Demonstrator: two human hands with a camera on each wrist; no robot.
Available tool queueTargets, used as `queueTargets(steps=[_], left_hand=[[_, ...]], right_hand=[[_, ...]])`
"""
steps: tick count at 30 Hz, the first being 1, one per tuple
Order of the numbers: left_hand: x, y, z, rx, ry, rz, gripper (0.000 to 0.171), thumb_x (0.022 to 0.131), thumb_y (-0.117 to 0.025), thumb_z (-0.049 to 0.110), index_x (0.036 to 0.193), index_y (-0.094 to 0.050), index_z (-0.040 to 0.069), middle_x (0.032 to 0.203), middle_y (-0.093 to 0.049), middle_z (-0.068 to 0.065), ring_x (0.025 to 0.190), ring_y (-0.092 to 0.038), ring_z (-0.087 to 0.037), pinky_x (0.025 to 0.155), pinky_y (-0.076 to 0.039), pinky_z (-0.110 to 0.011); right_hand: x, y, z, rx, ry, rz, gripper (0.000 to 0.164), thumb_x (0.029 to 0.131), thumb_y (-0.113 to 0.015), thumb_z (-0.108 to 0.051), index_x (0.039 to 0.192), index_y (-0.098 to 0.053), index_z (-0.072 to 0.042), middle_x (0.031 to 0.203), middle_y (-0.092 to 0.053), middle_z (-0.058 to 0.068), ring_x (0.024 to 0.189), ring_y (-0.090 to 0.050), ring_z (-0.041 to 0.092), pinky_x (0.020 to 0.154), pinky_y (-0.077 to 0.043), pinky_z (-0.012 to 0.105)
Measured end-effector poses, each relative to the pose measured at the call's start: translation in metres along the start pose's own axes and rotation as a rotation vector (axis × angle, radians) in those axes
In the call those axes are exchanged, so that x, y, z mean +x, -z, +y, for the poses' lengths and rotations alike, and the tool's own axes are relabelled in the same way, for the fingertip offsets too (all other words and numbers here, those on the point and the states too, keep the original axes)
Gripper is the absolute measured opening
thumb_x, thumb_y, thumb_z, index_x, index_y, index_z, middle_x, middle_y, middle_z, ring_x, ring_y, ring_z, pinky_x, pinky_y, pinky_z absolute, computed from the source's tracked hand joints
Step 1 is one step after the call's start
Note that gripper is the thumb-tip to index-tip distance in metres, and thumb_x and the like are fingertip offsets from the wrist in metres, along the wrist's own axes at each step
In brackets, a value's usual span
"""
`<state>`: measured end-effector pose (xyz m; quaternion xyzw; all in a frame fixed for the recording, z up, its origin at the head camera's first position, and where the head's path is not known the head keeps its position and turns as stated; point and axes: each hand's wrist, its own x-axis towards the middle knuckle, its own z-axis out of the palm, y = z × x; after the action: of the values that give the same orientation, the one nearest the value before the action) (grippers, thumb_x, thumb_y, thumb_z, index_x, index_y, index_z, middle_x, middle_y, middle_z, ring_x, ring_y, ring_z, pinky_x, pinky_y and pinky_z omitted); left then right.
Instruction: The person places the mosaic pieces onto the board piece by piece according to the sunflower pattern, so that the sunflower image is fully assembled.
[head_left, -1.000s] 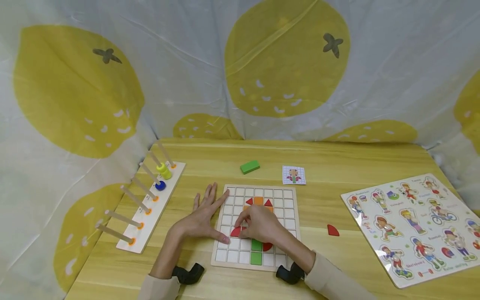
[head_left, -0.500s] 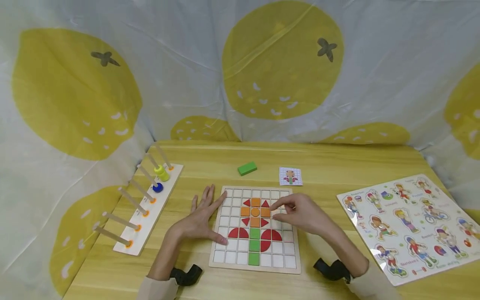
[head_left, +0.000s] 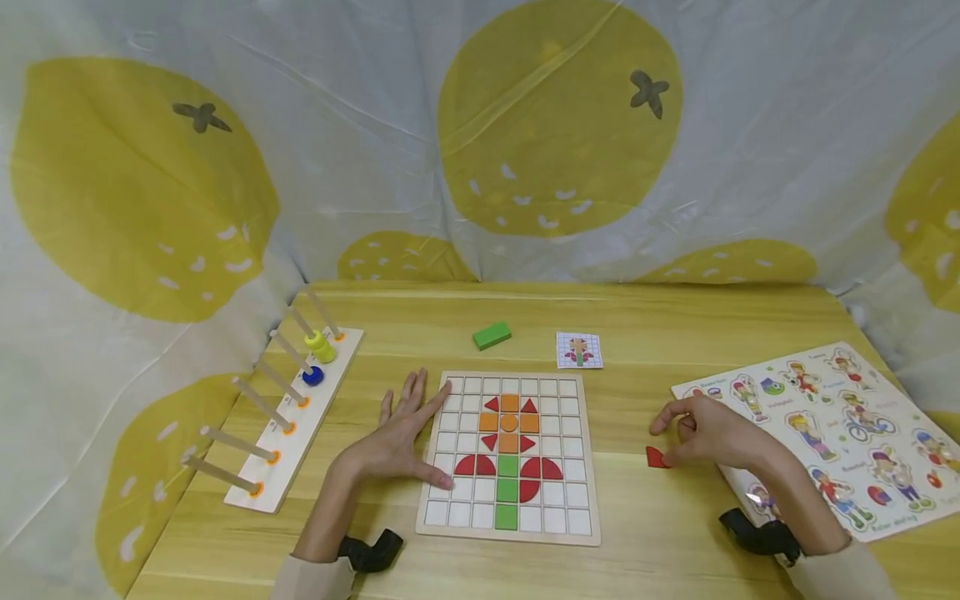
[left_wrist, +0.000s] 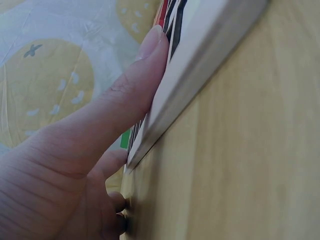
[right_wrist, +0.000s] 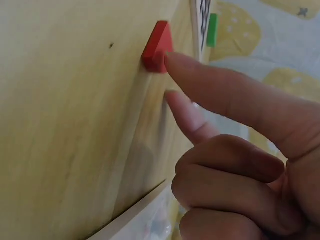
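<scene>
My left hand [head_left: 395,446] rests at the left edge of the wooden grid board [head_left: 592,500], fingers spread. Its thumb [left_wrist: 117,107] lies over the frame. On the board, orange, red and green pieces form a flower with a green stem [head_left: 507,492]. A red quarter-circle block [head_left: 656,457] lies on the table to the right of the board. My right hand [head_left: 712,432] is over it, thumb tip right at the block [right_wrist: 159,50] and index finger apart from it. The right hand's other fingers are curled in toward the palm.
A peg rack [head_left: 318,425] with yellow and blue beads stands at the left. Behind the board lie a green block [head_left: 492,336] and a pattern card [head_left: 579,350]. A sports-figure puzzle board [head_left: 840,433] lies at the right, partly under my right forearm.
My right hand has left the board, where a red quarter-circle now lies left of the stem, and moved right to the loose red block. My left hand stays at the board.
</scene>
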<state>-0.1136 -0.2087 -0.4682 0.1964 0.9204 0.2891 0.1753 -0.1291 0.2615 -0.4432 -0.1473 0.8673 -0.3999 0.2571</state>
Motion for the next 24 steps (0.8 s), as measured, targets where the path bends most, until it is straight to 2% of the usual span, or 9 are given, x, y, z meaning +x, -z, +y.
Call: queueTargets(steps=[3, 6, 10, 14, 17, 20, 24], left_hand=[[0.0, -0.001, 0.0, -0.006, 0.003, 0.001, 0.135, 0.067, -0.094, 0.052, 0.168, -0.011, 0.017, 0.17, 0.022, -0.024, 0.158, 0.023, -0.043, 0.121, 0.018, -0.07], [0.0, -0.001, 0.0, -0.002, 0.006, 0.004, 0.135, 0.067, -0.094, 0.052, 0.168, -0.011, 0.017, 0.171, 0.022, -0.023, 0.158, 0.023, -0.043, 0.121, 0.018, -0.07], [0.001, -0.001, 0.0, 0.007, 0.01, 0.005, 0.135, 0.067, -0.094, 0.053, 0.168, -0.011, 0.017, 0.171, 0.022, -0.022, 0.159, 0.022, -0.042, 0.122, 0.018, -0.07], [0.001, 0.0, 0.0, 0.004, 0.009, 0.005, 0.135, 0.067, -0.094, 0.053, 0.168, -0.012, 0.016, 0.17, 0.022, -0.023, 0.158, 0.023, -0.043, 0.121, 0.018, -0.07], [0.001, 0.001, 0.0, -0.001, 0.005, 0.007, 0.135, 0.068, -0.094, 0.052, 0.168, -0.012, 0.015, 0.17, 0.022, -0.024, 0.158, 0.023, -0.044, 0.121, 0.018, -0.07], [0.001, 0.0, 0.0, -0.004, 0.006, 0.002, 0.135, 0.068, -0.094, 0.052, 0.168, -0.011, 0.016, 0.17, 0.022, -0.024, 0.158, 0.023, -0.043, 0.122, 0.018, -0.07], [0.001, 0.0, 0.0, -0.004, 0.004, 0.003, 0.135, 0.067, -0.095, 0.052, 0.168, -0.012, 0.015, 0.17, 0.022, -0.024, 0.158, 0.022, -0.044, 0.121, 0.017, -0.071]], right_hand=[[0.001, 0.001, 0.005, 0.037, 0.011, -0.042, 0.032, 0.078, -0.087, -0.01, 0.103, -0.07, 0.001, 0.059, -0.038, -0.007, 0.051, -0.033, 0.004, 0.049, -0.031, 0.021], [0.003, -0.002, 0.005, 0.042, 0.04, -0.045, 0.029, 0.079, -0.087, -0.011, 0.1, -0.071, -0.001, 0.06, -0.042, -0.007, 0.052, -0.036, 0.003, 0.049, -0.033, 0.021], [0.007, -0.008, 0.003, 0.017, 0.086, -0.007, 0.023, 0.081, -0.086, -0.011, 0.1, -0.075, -0.004, 0.061, -0.043, -0.008, 0.053, -0.036, 0.001, 0.051, -0.035, 0.02], [0.01, -0.014, -0.002, -0.029, 0.135, 0.06, 0.023, 0.083, -0.084, -0.01, 0.104, -0.077, -0.005, 0.059, -0.036, -0.009, 0.054, -0.03, 0.001, 0.055, -0.035, 0.02], [0.011, -0.02, -0.008, -0.077, 0.112, 0.128, 0.025, 0.081, -0.087, -0.016, 0.102, -0.078, -0.007, 0.058, -0.035, -0.009, 0.054, -0.03, 0.002, 0.055, -0.034, 0.021], [0.011, -0.025, -0.013, -0.131, 0.044, 0.194, 0.025, 0.076, -0.092, -0.022, 0.094, -0.079, -0.011, 0.059, -0.042, -0.007, 0.055, -0.034, 0.004, 0.054, -0.033, 0.022], [0.011, -0.028, -0.016, -0.176, 0.045, 0.213, 0.019, 0.077, -0.091, -0.017, 0.093, -0.081, -0.013, 0.066, -0.054, -0.005, 0.06, -0.036, 0.005, 0.054, -0.029, 0.021]])
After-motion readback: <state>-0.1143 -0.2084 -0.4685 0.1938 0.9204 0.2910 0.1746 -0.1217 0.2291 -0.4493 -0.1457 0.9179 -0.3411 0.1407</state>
